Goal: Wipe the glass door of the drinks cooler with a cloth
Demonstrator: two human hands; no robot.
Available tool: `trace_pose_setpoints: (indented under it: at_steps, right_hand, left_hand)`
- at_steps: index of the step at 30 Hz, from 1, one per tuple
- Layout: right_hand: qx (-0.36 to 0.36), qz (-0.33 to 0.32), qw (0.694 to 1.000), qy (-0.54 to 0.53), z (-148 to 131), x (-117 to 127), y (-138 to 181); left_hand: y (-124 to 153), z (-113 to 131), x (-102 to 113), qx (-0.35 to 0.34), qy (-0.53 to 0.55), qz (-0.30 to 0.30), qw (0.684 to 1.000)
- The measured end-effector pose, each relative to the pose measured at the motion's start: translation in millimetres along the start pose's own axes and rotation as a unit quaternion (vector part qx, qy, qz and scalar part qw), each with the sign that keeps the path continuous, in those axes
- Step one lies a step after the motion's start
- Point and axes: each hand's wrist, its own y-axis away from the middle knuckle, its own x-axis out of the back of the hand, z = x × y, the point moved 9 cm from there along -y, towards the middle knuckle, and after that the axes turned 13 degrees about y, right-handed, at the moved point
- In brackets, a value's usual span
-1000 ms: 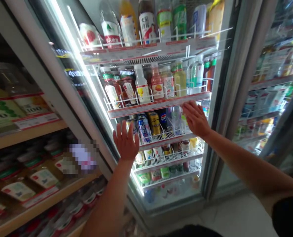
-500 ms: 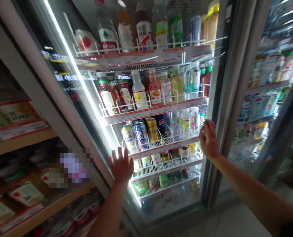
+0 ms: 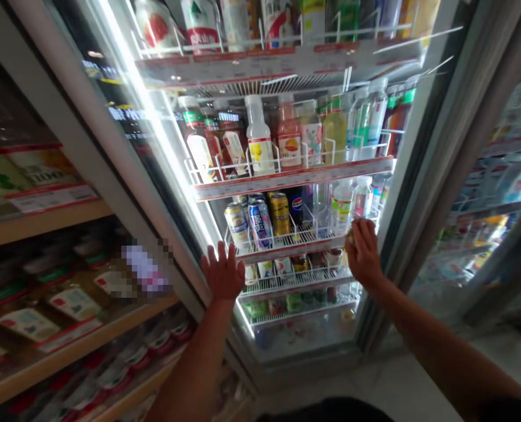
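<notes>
In front of me stands a lit drinks fridge with a glass door (image 3: 286,340) and reflections on its left side. My left hand (image 3: 223,274) is raised at the door's lower left, fingers spread and palm toward the glass, holding nothing. Toward the right side of the door, my right hand (image 3: 364,252) has its fingers bent together over a small pale wad (image 3: 350,238), which looks like crumpled cloth or tissue and is mostly hidden. That hand appears to press against the glass. Behind the door, cans (image 3: 260,223) and bottles (image 3: 260,140) stand on wire shelves.
Wooden shelves (image 3: 44,220) with bottled drinks run along the left. A blurred purple-white patch (image 3: 145,268) shows near the fridge's left frame. To the right are a grey door frame (image 3: 453,158) and another stocked fridge (image 3: 497,187). Pale floor (image 3: 330,381) lies below.
My right hand has moved left and slightly down across the glass with the wad. My left hand stays spread at the lower left. The view has tilted downward.
</notes>
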Motion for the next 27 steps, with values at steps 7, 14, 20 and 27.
trace_pose_setpoints:
  at_steps: [7,14,20,27]
  right_hand:
    - [0.074,-0.055,0.996,-0.019,-61,-17,26]
    - [0.104,-0.062,0.992,-0.043,-97,-22,-5]
    - [0.165,-0.087,0.98,-0.073,-138,-29,2]
    - [0.155,-0.068,0.979,-0.112,-167,-35,-22]
  left_hand:
    - [2,-3,-2,0.005,0.014,-0.007,1.0]
    - [4,-7,-5,0.027,0.009,-0.023,0.999]
    - [2,-3,-4,0.035,0.007,-0.026,0.999]
    - [1,-6,-5,0.065,0.0,-0.035,0.997]
